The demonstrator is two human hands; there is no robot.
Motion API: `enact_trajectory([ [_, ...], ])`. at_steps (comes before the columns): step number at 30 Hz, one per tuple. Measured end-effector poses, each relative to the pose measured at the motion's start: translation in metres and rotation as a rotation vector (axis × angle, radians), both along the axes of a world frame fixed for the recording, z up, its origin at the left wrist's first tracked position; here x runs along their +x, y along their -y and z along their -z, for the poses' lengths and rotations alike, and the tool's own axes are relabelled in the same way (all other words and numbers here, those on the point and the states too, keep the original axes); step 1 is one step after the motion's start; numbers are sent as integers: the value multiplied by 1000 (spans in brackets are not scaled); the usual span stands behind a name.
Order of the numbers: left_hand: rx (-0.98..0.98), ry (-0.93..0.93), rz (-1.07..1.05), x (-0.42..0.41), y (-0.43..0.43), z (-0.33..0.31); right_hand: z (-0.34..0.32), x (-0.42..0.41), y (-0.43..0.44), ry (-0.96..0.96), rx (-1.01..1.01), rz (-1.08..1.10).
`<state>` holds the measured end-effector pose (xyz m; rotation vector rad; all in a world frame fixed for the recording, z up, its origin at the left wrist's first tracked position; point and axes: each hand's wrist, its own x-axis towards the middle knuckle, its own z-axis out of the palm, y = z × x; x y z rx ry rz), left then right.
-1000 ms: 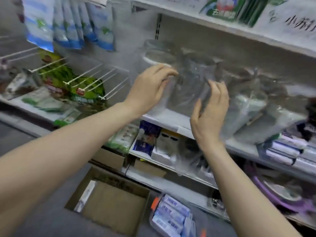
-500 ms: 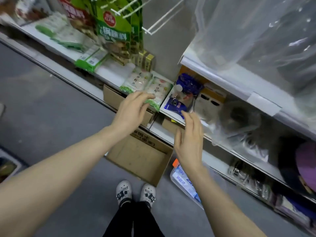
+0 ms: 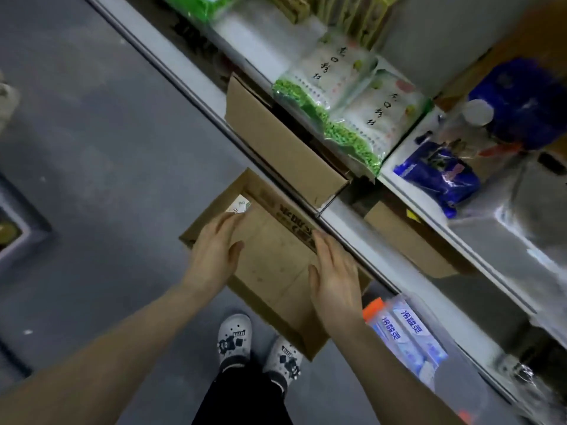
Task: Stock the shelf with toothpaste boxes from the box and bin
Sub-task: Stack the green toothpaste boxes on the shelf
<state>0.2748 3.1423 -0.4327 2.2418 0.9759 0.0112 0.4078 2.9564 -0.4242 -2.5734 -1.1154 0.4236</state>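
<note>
Dim, cool, even light; motion blur throughout, wide-angle bending at the edges.

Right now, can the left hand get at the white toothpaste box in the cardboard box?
Probably yes: the open left hand is right by the toothpaste box, and nothing covers the open-topped cardboard box.

- I have the left arm (image 3: 107, 348) coming in bare from the near left and slanting far and right.
- The left hand (image 3: 214, 253) lies palm down. Its fingers are straight and together, pointing far and right, and the thumb is spread to the right.
- The right arm (image 3: 395, 388) enters bare from the near right and angles far and left.
- The right hand (image 3: 334, 277) is also palm down, with flat, close fingers and the thumb out to the left.
- The hands sit side by side, apart, thumbs facing each other.
- My legs (image 3: 242, 397) stand near, between the arms.
</note>
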Motion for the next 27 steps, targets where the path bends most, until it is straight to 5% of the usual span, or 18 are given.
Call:
enact_trajectory([
  [14, -90, -296, -146, 2, -40, 264, 253, 41, -92, 58, -216, -192],
  [27, -191, -640, -321, 7, -50, 377, 328, 39, -92, 271, -331, -177],
])
